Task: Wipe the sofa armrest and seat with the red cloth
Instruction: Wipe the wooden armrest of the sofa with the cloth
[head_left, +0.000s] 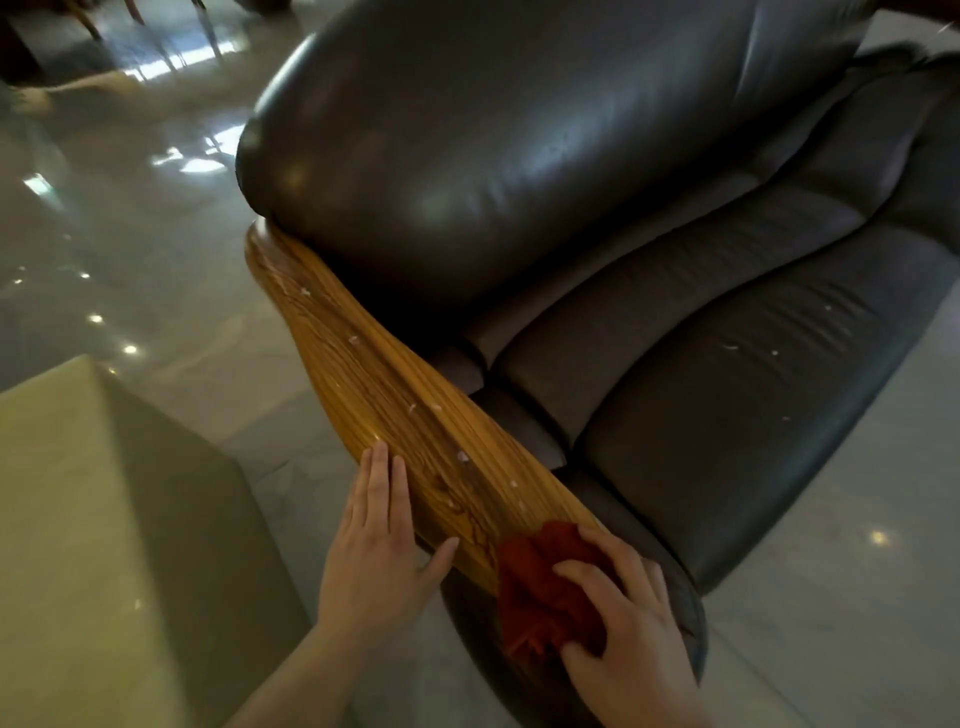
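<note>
1. Fingers (597, 571) of my right hand (631, 634), lower right of the frame, are spread and curled down over the cloth (545, 592), pressing the bunched red wad onto the near end of the armrest (395, 400).
2. Left hand (376, 545), lower centre: fingers lie flat and close together along the armrest's outer edge, thumb out across the wood. It holds nothing; I judge it a brace.
3. Armrest: a striped wooden rail running from lower centre up toward the left-centre of the frame, beneath the dark back cushion (493, 145). Small white specks (462, 456) dot its top, from just above the cloth to its far end.
4. Seat (753, 395), right of centre: dark leather, with a few white specks toward its right side. The cloth is well apart from it.
5. Step in hand, as I judge it: the armrest wipe, at its near end. Specks lie on nearly the whole rail, so little of the task looks done.
6. Next move, as I judge it: push the cloth up the rail toward the left-centre under steady pressure, gathering the specks rather than scattering them, with the left hand cleared from the path. The seat comes after.
</note>
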